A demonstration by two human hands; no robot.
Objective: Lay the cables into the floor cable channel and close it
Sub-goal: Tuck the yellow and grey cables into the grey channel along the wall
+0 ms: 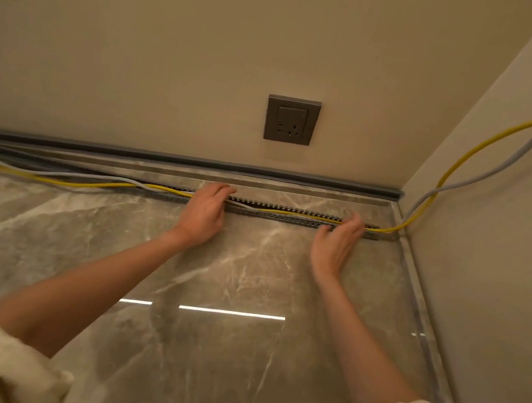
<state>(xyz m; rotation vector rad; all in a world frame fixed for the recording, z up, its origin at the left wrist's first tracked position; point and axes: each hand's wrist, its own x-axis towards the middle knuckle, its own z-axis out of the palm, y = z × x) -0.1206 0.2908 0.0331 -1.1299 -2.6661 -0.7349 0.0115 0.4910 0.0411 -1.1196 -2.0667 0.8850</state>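
— yellow cable and grey cable lying inside slotted floor channel between the hands, spilling onto the floor further left.
— left hand?
— fingers curled over the channel, pressing cables down; grip hidden, cannot tell.
— right hand?
— fingers loosely curved at the channel's near wall, probably steadying. no cover fitted yet.

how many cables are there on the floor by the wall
2. The yellow cable runs along the slotted channel and up the right wall; the grey cable lies beside it, crossing it near the left hand. More may be hidden.
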